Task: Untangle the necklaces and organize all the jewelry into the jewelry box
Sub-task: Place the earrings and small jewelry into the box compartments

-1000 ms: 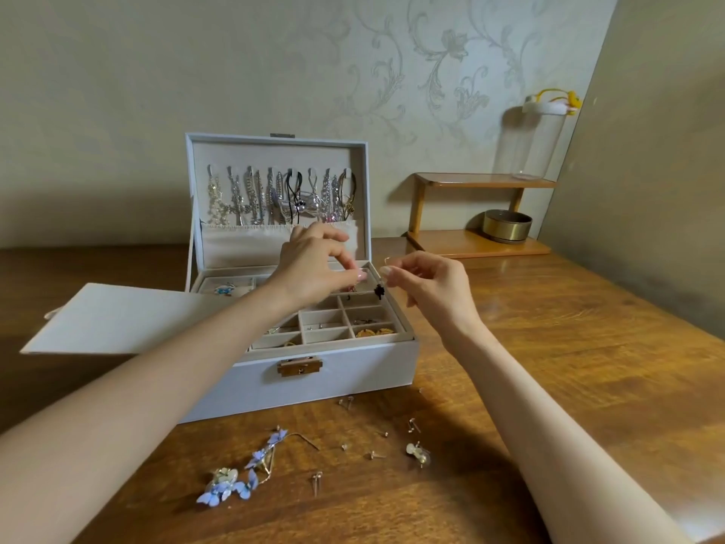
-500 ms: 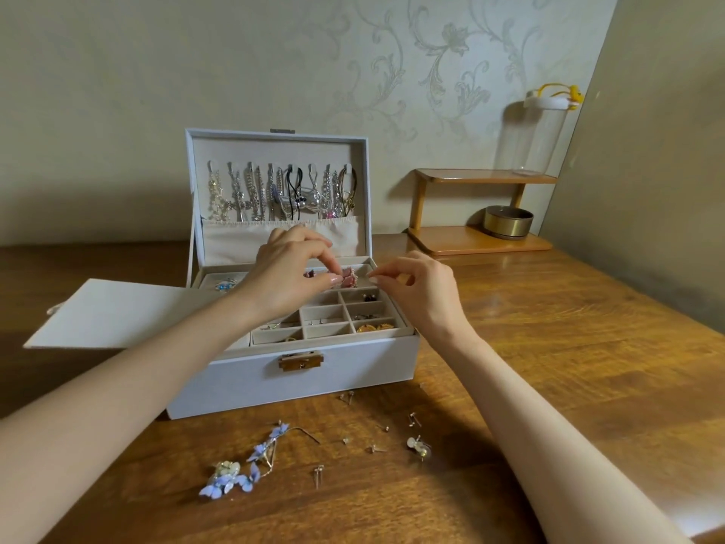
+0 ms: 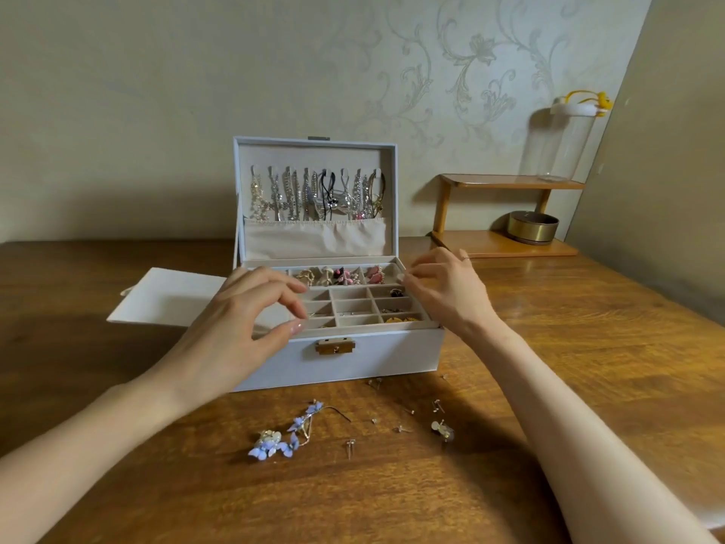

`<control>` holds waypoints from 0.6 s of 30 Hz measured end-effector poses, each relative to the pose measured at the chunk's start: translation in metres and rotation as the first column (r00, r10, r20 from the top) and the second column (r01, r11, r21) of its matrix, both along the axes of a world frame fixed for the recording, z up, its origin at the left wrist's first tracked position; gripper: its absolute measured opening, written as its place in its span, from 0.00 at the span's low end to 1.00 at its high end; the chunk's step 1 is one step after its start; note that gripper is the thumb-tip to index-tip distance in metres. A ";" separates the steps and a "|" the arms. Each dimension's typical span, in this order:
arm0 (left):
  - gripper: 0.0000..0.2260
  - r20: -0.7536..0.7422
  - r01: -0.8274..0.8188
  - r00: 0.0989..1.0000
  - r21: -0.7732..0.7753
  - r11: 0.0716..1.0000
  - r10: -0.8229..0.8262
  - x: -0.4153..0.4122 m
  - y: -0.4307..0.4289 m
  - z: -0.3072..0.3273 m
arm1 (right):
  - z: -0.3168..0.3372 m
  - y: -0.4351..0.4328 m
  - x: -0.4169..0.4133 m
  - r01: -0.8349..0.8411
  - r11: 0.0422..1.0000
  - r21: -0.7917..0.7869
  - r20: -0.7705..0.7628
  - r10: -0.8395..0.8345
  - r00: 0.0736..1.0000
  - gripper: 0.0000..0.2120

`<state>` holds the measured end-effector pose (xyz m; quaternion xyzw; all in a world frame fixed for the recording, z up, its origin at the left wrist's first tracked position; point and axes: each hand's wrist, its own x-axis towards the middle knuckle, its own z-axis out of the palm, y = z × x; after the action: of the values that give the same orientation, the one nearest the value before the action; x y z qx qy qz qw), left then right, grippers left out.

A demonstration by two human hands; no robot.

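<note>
The white jewelry box [image 3: 392, 357] stands open on the wooden table [image 3: 588, 367]. Several necklaces [image 3: 317, 196] hang from hooks inside its lid. Its compartment tray [image 3: 355, 306] holds earrings, among them a black piece [image 3: 396, 293] at the right. My left hand [image 3: 247, 323] hovers over the tray's left front corner, fingers loosely curved and holding nothing. My right hand [image 3: 443, 288] hovers at the tray's right rim, fingers relaxed, nothing seen in them. In front of the box lie blue flower earrings [image 3: 274, 445], a clear bead earring [image 3: 443, 429] and several small studs [image 3: 400, 428].
A white flap [image 3: 168, 296] of the box lies flat to the left. At the back right stands a small wooden shelf [image 3: 506, 245] with a brass bowl [image 3: 532, 227] and a clear jar [image 3: 565, 143]. A wall closes the right side.
My right hand held a black earring over the tray a second ago; it has let go and the piece lies in a right compartment. Both hands have drawn apart and back.
</note>
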<state>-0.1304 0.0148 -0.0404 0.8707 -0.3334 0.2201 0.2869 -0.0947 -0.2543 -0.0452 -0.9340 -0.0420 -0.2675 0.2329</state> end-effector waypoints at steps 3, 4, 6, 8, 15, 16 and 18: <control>0.04 -0.026 0.002 1.000 0.004 1.000 -0.002 -0.015 0.014 -0.006 | 0.002 0.001 -0.003 -0.090 0.996 0.015 -0.157 0.091 0.983 0.21; 0.03 -0.048 0.002 0.999 0.009 1.000 -0.002 -0.019 0.018 -0.007 | 0.002 0.002 -0.004 -0.136 0.988 0.069 -0.176 0.146 0.973 0.23; 0.06 -0.070 0.003 0.998 0.021 1.000 -0.002 -0.025 0.025 -0.011 | 0.000 0.002 -0.004 -0.193 0.969 0.156 -0.120 0.212 0.970 0.29; 0.10 -0.079 0.011 0.997 0.038 0.999 -0.008 -0.029 0.031 -0.015 | -0.001 0.002 -0.005 -0.182 0.969 0.166 -0.092 0.199 0.976 0.34; 0.14 -0.056 0.044 0.998 0.120 0.992 -0.037 -0.050 0.039 -0.030 | 0.015 0.024 -0.029 -0.301 0.951 0.067 0.257 0.276 0.926 0.08; 0.16 -0.084 0.053 0.996 0.137 0.989 -0.041 -0.053 0.039 -0.032 | 0.017 0.032 -0.035 -0.374 0.925 0.066 0.295 0.340 0.893 0.07; 0.18 -0.147 0.064 0.988 0.167 0.984 -0.040 -0.056 0.040 -0.038 | 0.020 0.048 -0.049 -0.513 0.856 0.067 0.311 0.471 0.826 0.06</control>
<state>-0.1863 0.0551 -0.0780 0.8966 -0.3523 0.1202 0.2398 -0.1438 -0.2064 -0.0247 -0.8234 -0.2947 -0.3317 0.3539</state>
